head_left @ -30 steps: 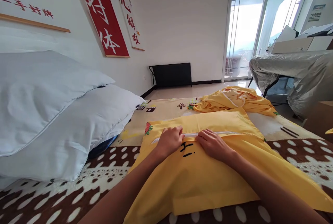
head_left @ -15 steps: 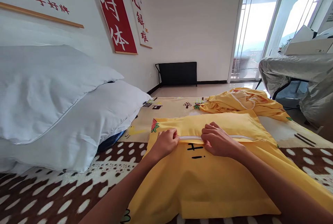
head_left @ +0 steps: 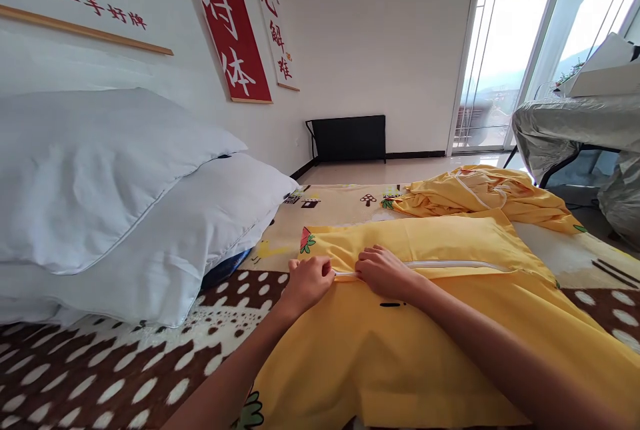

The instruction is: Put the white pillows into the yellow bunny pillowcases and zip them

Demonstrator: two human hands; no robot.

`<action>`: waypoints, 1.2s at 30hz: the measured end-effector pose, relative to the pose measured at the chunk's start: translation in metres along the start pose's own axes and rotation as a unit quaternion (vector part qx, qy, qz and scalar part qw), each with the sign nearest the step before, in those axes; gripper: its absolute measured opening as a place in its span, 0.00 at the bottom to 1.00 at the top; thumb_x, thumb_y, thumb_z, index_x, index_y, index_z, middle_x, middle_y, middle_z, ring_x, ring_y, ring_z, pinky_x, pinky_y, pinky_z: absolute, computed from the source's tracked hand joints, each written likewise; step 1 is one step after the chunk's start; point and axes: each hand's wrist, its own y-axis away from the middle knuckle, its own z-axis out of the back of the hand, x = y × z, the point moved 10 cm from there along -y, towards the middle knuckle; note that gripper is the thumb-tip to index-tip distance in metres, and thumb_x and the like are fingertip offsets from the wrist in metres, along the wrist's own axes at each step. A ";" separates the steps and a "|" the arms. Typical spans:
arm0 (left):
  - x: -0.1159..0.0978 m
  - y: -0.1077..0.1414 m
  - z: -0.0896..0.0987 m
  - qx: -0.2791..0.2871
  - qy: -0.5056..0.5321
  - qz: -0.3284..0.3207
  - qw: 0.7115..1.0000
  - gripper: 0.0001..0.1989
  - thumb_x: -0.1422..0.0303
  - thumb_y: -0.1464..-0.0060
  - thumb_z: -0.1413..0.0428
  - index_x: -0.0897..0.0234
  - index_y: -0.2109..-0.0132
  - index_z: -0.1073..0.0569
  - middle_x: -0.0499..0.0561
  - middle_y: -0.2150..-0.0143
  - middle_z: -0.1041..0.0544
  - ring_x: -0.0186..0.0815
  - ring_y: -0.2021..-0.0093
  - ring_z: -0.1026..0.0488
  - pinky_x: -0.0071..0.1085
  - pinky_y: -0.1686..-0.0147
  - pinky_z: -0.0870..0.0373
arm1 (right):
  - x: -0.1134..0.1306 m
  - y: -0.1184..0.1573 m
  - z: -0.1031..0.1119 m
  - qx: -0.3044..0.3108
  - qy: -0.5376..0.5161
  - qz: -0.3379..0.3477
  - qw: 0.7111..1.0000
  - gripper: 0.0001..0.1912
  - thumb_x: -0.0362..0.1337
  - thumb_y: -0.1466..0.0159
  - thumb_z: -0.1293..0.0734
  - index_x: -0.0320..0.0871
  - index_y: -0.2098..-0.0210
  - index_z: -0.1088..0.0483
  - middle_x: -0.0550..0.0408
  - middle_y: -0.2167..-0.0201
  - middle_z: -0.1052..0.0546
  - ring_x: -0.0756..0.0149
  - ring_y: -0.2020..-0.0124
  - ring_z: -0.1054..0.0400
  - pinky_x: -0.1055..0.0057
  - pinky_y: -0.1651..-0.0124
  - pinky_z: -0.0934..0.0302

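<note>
A yellow pillowcase [head_left: 395, 350] lies flat in front of me, with a white zipper [head_left: 455, 265] running across its upper part. My left hand [head_left: 309, 281] is closed at the zipper's left end, pinching the fabric there. Just right of it, my right hand [head_left: 383, 271] is closed over the zipper line, its fingertips hidden from view. A short stretch of zipper shows between the two hands. The right forearm crosses over the pillowcase and covers part of its black print. Whether a zipper pull is in either hand cannot be seen.
Two white pillows [head_left: 150, 243] are stacked at the left on a patterned blanket [head_left: 125, 377]. A crumpled yellow cloth [head_left: 480, 193] lies beyond the pillowcase. A silver-covered table [head_left: 575, 127] stands at the far right, and a black panel [head_left: 350, 139] leans near the back wall.
My right hand has slid left along the zipper, closer to my left hand. More of the zipper shows on the right. The camera view has shifted slightly.
</note>
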 end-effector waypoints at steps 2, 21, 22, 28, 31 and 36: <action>0.008 0.000 0.000 0.003 -0.002 0.010 1.000 0.09 0.68 0.50 0.54 0.64 0.76 0.37 0.49 0.74 0.28 0.37 0.69 0.32 0.42 0.54 0.48 | 0.004 0.003 0.001 -0.009 0.028 0.011 0.999 0.09 0.30 0.35 0.41 0.39 0.68 0.30 0.50 0.68 0.27 0.64 0.62 0.36 0.68 0.60 0.49; 0.036 -0.004 -0.001 0.011 0.040 0.069 0.997 0.08 0.66 0.55 0.51 0.65 0.77 0.33 0.48 0.74 0.26 0.39 0.64 0.31 0.36 0.59 0.44 | 0.019 0.005 0.013 -0.011 0.055 0.016 0.998 0.09 0.27 0.36 0.42 0.39 0.67 0.31 0.48 0.67 0.28 0.63 0.62 0.37 0.65 0.61 0.48; 0.036 -0.004 0.000 0.017 0.052 0.069 0.996 0.09 0.65 0.55 0.51 0.65 0.76 0.31 0.47 0.75 0.27 0.37 0.66 0.31 0.34 0.61 0.43 | 0.022 0.003 0.016 -0.023 0.043 0.009 0.999 0.09 0.31 0.34 0.42 0.39 0.67 0.31 0.48 0.66 0.28 0.62 0.62 0.37 0.65 0.61 0.47; 0.032 0.003 0.013 0.011 0.069 0.062 0.996 0.09 0.64 0.55 0.49 0.64 0.75 0.29 0.45 0.74 0.26 0.35 0.67 0.31 0.33 0.59 0.45 | 0.050 -0.015 0.007 -0.044 0.025 0.028 0.998 0.06 0.32 0.35 0.39 0.38 0.63 0.30 0.49 0.64 0.29 0.61 0.61 0.37 0.65 0.62 0.46; 0.031 0.008 0.013 0.008 0.060 0.060 0.996 0.09 0.64 0.53 0.49 0.64 0.76 0.31 0.46 0.74 0.26 0.36 0.67 0.30 0.35 0.58 0.46 | 0.064 -0.013 0.002 -0.070 0.048 0.088 0.992 0.11 0.26 0.35 0.43 0.39 0.65 0.30 0.50 0.66 0.29 0.64 0.63 0.38 0.66 0.63 0.47; 0.027 0.008 0.009 -0.010 0.041 0.042 0.998 0.08 0.68 0.55 0.50 0.64 0.78 0.34 0.49 0.74 0.27 0.39 0.65 0.31 0.37 0.57 0.47 | 0.072 -0.006 0.001 -0.079 0.049 0.122 0.988 0.11 0.28 0.34 0.42 0.39 0.67 0.30 0.51 0.65 0.28 0.64 0.63 0.39 0.65 0.63 0.48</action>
